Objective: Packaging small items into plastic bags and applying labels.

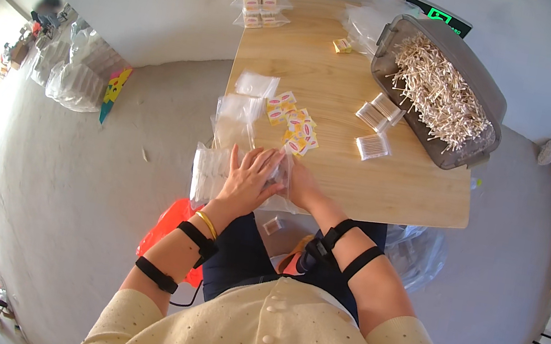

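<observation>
Close to the table's near edge, my left hand [250, 179] and my right hand [304, 185] meet at a clear plastic bag [281, 174]. The bag lies between the thumb and the stretched fingers of my left hand. My right hand grips its right side, with the fingertips partly hidden. Left of my hands is a stack of filled clear packs [208, 174]. Flat empty bags [236, 120] lie beyond it. Small yellow-and-white printed cards [300, 132] are scattered just past my fingertips.
A grey bin [493, 128] of loose cotton swabs [442, 90] stands at the right, with packed swab bundles [372, 146] beside it. Behind it is a scale with a green display [438, 16]. Bagged small boxes [252, 0] are piled far left. A red bag [168, 227] hangs below the table.
</observation>
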A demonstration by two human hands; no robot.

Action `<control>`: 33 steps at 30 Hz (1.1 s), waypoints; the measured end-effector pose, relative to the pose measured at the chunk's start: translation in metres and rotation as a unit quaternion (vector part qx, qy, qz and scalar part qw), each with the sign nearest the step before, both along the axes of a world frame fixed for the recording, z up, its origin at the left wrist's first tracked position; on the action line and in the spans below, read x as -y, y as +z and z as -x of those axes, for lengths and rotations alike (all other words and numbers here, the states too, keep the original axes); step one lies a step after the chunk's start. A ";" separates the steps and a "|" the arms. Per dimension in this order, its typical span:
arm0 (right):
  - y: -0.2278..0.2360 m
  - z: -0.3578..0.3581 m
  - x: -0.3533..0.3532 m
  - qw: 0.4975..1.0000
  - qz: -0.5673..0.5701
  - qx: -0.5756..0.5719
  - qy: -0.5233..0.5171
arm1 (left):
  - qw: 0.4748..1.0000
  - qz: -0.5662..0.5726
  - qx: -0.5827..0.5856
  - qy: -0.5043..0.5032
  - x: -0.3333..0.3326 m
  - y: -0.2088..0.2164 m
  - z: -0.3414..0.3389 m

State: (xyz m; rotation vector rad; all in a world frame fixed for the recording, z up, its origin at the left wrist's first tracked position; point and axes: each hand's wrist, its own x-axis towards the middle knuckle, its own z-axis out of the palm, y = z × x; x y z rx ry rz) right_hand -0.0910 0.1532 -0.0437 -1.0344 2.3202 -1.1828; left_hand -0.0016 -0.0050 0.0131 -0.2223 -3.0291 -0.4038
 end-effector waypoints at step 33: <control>-0.044 -0.049 0.001 0.992 -0.024 -0.087 -0.085 | 0.987 -0.086 0.134 -0.012 -0.056 -0.018 0.067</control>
